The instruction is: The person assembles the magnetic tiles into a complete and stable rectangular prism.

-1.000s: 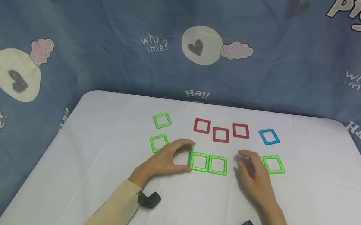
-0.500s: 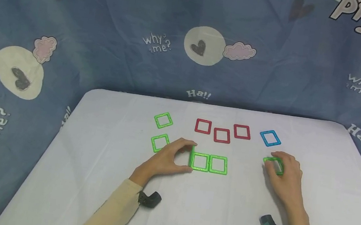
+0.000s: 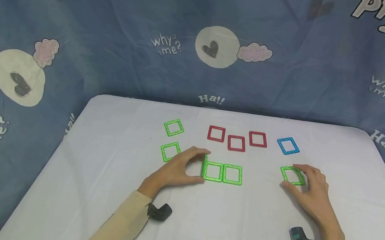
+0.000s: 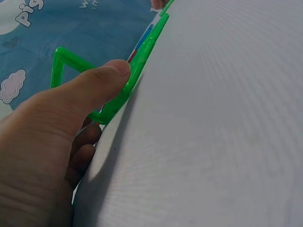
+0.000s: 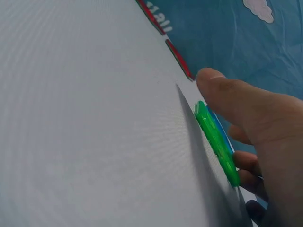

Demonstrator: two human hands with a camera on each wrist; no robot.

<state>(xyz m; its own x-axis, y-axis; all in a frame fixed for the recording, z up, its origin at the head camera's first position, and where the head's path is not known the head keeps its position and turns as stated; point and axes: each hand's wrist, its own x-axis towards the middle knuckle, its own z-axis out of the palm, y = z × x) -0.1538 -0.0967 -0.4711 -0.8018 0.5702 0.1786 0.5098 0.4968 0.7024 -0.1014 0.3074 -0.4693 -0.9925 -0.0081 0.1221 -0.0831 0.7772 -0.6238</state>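
In the head view, my left hand (image 3: 175, 170) holds a green square frame tile (image 3: 204, 167) upright between thumb and fingers. Its lower edge meets a flat green tile (image 3: 212, 180), which lies edge to edge with another flat green tile (image 3: 231, 182). The left wrist view shows the thumb across the upright green tile (image 4: 57, 66). At the right, my right hand (image 3: 316, 195) spreads thumb and fingers around a loose green tile (image 3: 291, 183) lying flat. In the right wrist view, the thumb hovers apart from this green tile (image 5: 215, 142), with fingers near its far end.
Two green tiles (image 3: 173, 133) (image 3: 164, 153) lie to the left, the nearer partly behind my left hand. Three red tiles (image 3: 215, 140) (image 3: 235, 149) (image 3: 257, 145) and a blue tile (image 3: 287, 152) lie farther back on the white table (image 3: 121, 139). A patterned blue cloth (image 3: 126, 68) hangs behind.
My right hand has moved right, from beside the joined green tiles to the loose green tile, and its fingers have spread wider over the last half second. My left hand stays put.
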